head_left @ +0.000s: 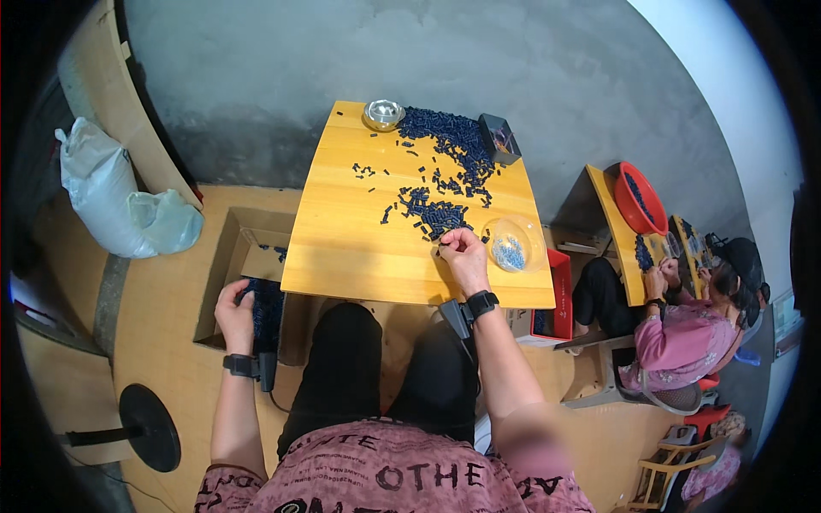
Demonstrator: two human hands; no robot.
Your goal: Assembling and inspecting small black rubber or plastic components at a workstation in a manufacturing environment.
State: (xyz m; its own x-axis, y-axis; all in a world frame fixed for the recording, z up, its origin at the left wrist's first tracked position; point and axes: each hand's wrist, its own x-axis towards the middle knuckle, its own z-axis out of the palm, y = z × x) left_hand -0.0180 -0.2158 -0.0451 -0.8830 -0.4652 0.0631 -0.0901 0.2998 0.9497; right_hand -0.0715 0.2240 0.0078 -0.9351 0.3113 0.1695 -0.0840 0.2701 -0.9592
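My right hand (467, 262) is at the near edge of a loose pile of small dark blue cylindrical pieces (434, 214) on the yellow wooden table (333, 231). Its thumb and fingertips are pinched together around one small dark piece, mostly hidden by the fingers. To the left of the table, my left hand (234, 315) hangs over a cardboard box (215, 286) with many dark blue pieces (268, 309) in it. The fingers of that hand are curled but apart from the thumb, and nothing shows between them. Beside my right hand stands a clear round bowl (535, 235) of tiny light blue bits.
A metal bowl (382, 114), a larger heap of dark pieces (453, 132) and a black bin (499, 139) occupy the table's far side. A red-lined box (560, 295) stands right of the table. Farther right, a seated person (688, 342) works near a red basin (640, 198). White sacks (107, 192) lie left.
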